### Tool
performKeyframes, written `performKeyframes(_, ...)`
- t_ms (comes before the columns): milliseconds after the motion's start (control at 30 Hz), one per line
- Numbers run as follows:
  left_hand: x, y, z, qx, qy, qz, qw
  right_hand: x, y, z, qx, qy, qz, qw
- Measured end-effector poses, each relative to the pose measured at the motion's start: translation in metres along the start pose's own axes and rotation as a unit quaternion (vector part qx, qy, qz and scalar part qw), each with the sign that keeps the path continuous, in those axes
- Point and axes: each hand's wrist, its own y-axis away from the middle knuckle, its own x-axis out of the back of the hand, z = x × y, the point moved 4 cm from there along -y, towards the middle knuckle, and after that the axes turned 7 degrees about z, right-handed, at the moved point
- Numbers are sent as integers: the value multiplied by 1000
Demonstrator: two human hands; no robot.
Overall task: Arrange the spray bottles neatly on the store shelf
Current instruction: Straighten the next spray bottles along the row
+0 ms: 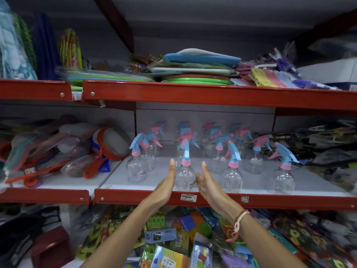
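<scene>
Several clear spray bottles with pink and blue trigger heads stand in rows on the white middle shelf (119, 176). One front-row bottle (185, 176) stands upright between my hands, its blue nozzle facing me. My left hand (166, 183) lies flat against its left side, fingers straight. My right hand (207, 182) is flat at its right side, thumb near the label. Neither hand wraps around it. More front bottles stand at the left (136, 171), right of centre (231, 176) and far right (284, 178).
Red shelf rails (212, 94) run across above and below. Strainers and packaged utensils (100, 149) are piled left of the bottles, dark packets (328, 144) to the right. Plastic boards and clothes pegs fill the upper shelf; colourful packets crowd the lower one (173, 238).
</scene>
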Motion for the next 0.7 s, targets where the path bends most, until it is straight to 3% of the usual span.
performKeyframes(100, 2, 4, 0, 0, -3, -2, 1000, 1, 0, 4, 0, 25, 26, 999)
performKeyframes(167, 6, 3, -5, 10, 2, 5, 1000, 5, -2, 7, 17, 49, 102, 993)
performKeyframes(267, 21, -1, -17, 11, 21, 54, 998, 1, 4, 1, 111, 30, 209, 971)
performKeyframes(333, 36, 0, -21, 1, 40, 113, 993, -10, 9, -6, 164, 5, 230, 959)
performKeyframes(533, 92, -6, -40, 0, 84, 294, 952, -67, -14, -10, 159, 9, 128, 979)
performKeyframes(700, 123, -21, -40, 13, 61, 325, 944, -108, -58, 0, 41, 19, 21, 999)
